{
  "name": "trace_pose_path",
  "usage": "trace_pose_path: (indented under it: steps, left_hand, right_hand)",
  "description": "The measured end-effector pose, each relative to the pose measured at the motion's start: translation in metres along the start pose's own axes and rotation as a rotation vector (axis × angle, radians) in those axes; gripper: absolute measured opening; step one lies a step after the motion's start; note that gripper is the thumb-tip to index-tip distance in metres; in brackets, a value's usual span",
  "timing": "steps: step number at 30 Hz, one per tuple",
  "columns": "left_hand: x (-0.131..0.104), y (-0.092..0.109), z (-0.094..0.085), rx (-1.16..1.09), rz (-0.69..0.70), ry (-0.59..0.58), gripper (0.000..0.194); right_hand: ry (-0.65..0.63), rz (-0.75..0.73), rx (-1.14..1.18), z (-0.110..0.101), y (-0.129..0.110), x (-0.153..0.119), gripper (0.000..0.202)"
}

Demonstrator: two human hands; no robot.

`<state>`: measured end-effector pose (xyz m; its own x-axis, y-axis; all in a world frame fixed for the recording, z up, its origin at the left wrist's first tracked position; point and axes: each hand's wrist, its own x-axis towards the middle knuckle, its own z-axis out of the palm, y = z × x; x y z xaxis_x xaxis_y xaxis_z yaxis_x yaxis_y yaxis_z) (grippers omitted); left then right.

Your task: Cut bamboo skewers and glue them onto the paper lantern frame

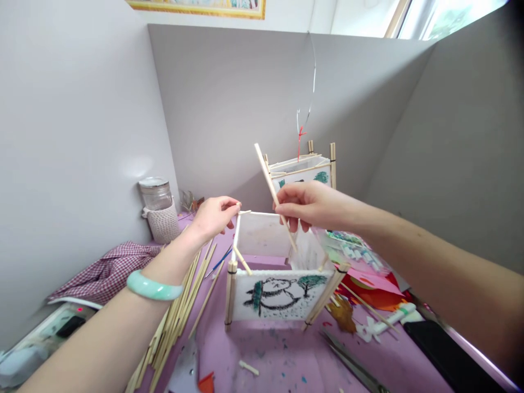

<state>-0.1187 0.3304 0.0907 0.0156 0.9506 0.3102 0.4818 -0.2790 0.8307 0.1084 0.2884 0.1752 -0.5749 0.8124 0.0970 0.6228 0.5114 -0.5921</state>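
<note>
A square lantern (282,295) of wooden sticks and white panels stands before me. Its front panel carries a dark-outlined animal and a green tree. At its back left top corner, my left hand (216,214) is closed in a pinch; a short stick crosses the corner by the fingertips. My right hand (301,204) grips a pale wooden stick (266,172), tilted, with its lower end down inside the lantern's open top. Behind my right hand stands a second, similar lantern (301,169) with a red tie and a thin wire rising from it.
Several loose wooden sticks (184,305) lie left of the lantern, beside a blue pen-like tool (219,261). Scissors (352,360) and a black phone-like slab (446,355) lie at front right. A glass jar (155,194) in a knitted cover stands at left. Grey panels (245,109) enclose the table.
</note>
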Motion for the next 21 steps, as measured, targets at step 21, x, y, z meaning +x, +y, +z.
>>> trace_pose_path:
  steps: [21]
  left_hand:
    - [0.001, -0.002, -0.001, -0.001, 0.011, -0.013, 0.019]
  right_hand:
    - [-0.372, 0.057, -0.312, 0.001, 0.01, 0.012, 0.015]
